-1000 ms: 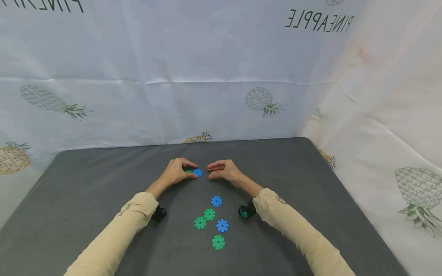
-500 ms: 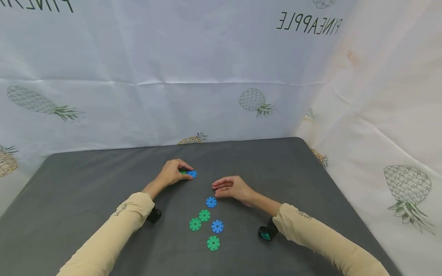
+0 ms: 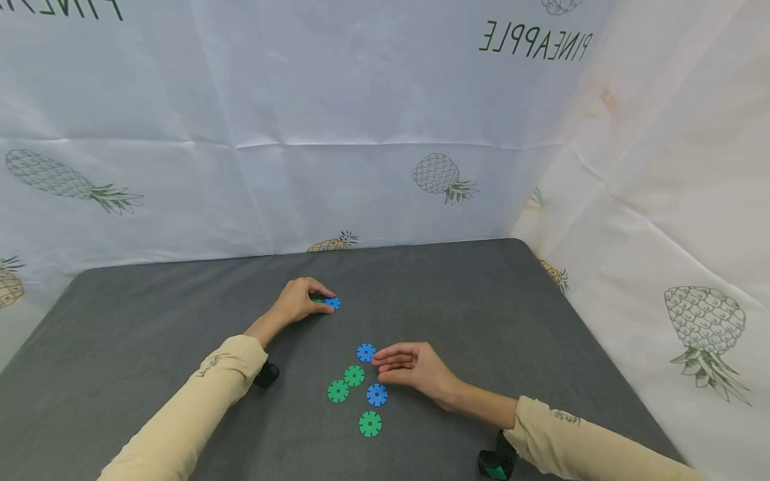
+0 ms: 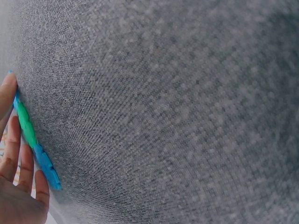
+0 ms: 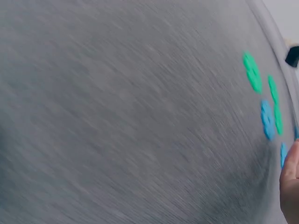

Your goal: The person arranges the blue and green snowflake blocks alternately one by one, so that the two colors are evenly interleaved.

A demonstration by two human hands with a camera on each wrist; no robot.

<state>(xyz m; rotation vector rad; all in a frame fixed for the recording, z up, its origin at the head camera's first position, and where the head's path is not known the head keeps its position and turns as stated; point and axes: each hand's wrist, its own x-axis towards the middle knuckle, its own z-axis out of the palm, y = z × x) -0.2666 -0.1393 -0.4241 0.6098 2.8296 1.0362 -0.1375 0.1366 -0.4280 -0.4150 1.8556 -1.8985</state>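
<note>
My left hand (image 3: 296,302) pinches a short row of notched plastic discs near the back of the table. A blue disc (image 3: 333,303) sticks out between thumb and fingers. In the left wrist view a green disc (image 4: 26,125) sits in the middle of the row, with a blue disc (image 4: 46,167) joined at its lower end. My right hand (image 3: 424,374) hovers with extended fingers and holds nothing. Its fingertips are right at the edge of a loose blue disc (image 3: 366,353). Another blue disc (image 3: 377,395) lies just below the right thumb.
Two green discs (image 3: 354,376) lie side by side left of the right hand, and a third green disc (image 3: 369,424) lies closest to the front. The grey table (image 3: 180,347) meets a pineapple-print curtain (image 3: 289,194) at the back and right.
My right hand has left the spot beside the left hand and moved towards me to the loose discs. The left hand keeps its pinch in place; the head view has swung slightly.
</note>
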